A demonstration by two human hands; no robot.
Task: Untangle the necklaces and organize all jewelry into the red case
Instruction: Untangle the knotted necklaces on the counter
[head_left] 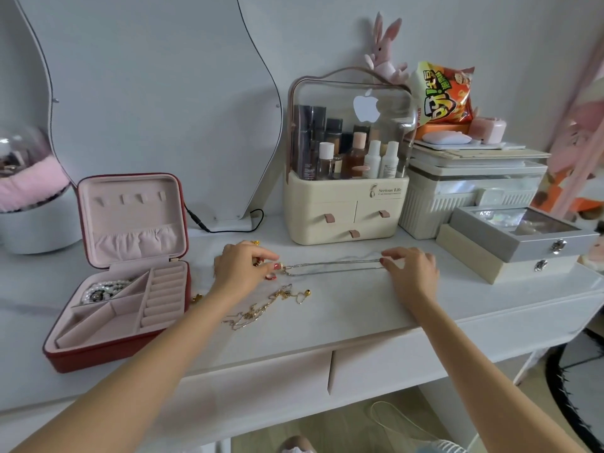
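Observation:
A silver necklace (pixel 333 268) lies stretched straight across the white desk between my two hands. My left hand (pixel 242 268) pinches its pendant end, and my right hand (pixel 411 269) pinches the other end. In front of it lies a tangle of gold chains (pixel 261 310). The red case (pixel 114 349) stands open at the left, pink inside, with a pearl strand (pixel 101 291) in its back left compartment. A small gold piece (pixel 197 298) lies beside the case, and another gold piece (pixel 254 242) sits behind my left hand.
A cream cosmetics organizer (pixel 346 210) stands behind the necklace. Grey and beige boxes (pixel 519 243) sit at the right, with stacked storage boxes behind them. A black cable (pixel 228 228) runs from the mirror (pixel 157 93). The desk's front edge (pixel 327 346) is close to my forearms.

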